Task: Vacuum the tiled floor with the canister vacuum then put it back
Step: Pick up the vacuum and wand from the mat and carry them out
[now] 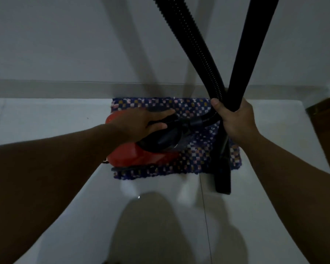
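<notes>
By the wall [65, 35]: white tiled floor [46, 115], checked mat [198, 155] under red vacuum [133, 157].
Left hand [141, 122]: holds vacuum.
Right hand [236, 119]: grips hose [194, 46].

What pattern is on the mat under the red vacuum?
The mat has small checks, dark blue with pale squares; the head view shows it.

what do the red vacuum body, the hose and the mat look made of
Vacuum body: likely hard plastic, smooth red shell with a dull sheen. Hose: flexible black plastic, probably, going by its fine ribbing and bend. Mat: woven or knotted fabric, matte, checkered with fuzzy edges; fibre unclear.
</notes>
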